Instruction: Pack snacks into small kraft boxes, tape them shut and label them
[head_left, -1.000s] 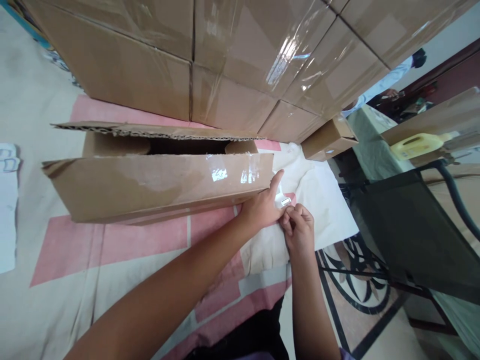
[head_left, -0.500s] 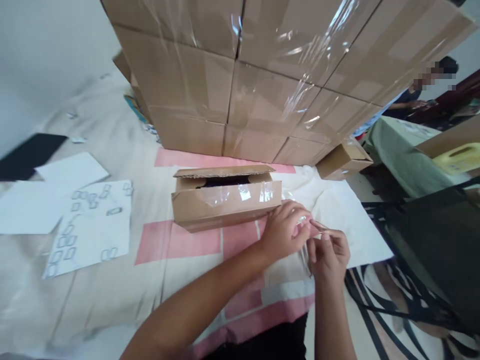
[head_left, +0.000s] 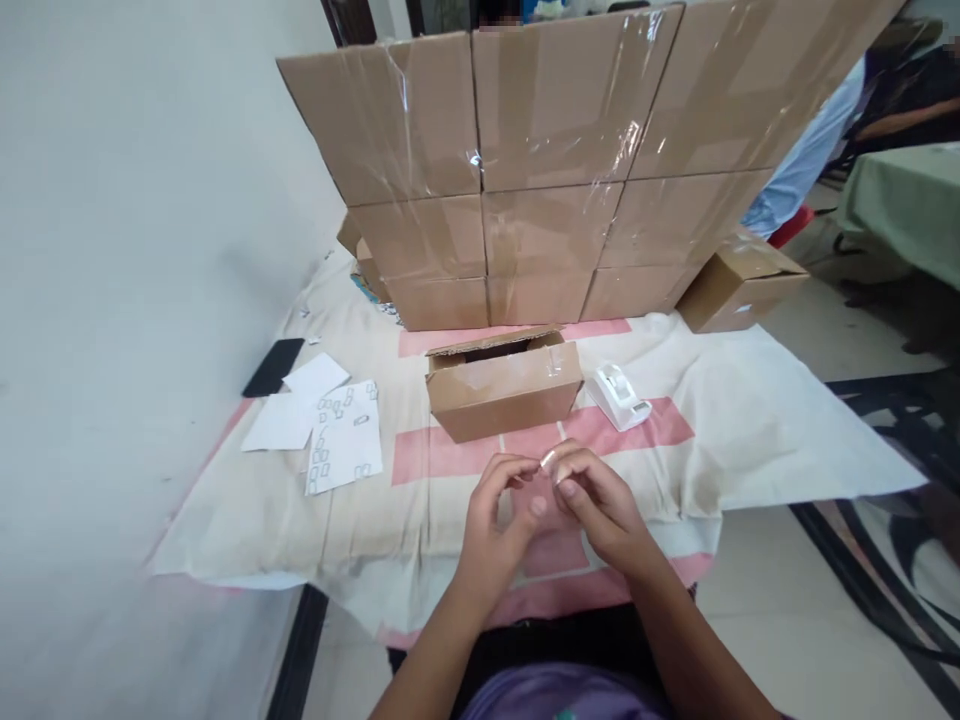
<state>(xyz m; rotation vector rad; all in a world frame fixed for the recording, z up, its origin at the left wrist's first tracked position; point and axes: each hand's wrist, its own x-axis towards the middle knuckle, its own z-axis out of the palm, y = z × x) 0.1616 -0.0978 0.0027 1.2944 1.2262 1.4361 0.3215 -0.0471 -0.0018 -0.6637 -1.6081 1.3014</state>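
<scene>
My left hand (head_left: pixel 493 520) and my right hand (head_left: pixel 596 500) meet in front of me above the cloth-covered table (head_left: pixel 375 520). Their fingertips pinch a small clear strip of tape (head_left: pixel 548 462) between them. Just beyond the hands stands a small open cardboard box (head_left: pixel 504 385). A white tape dispenser (head_left: pixel 616 395) rests on the cloth to the right of that box.
A wall of taped cardboard boxes (head_left: pixel 555 170) stands at the back, with one loose box (head_left: pixel 739 282) at its right. White sheets with small labels (head_left: pixel 341 435) and a black phone (head_left: pixel 272 366) lie at the left by the wall. Another person's sleeve (head_left: pixel 806 160) shows at far right.
The view has pulled back and up. My hands came away from the dispenser and the box toward me, still pinching the tape strip. The dispenser now lies uncovered on the cloth.
</scene>
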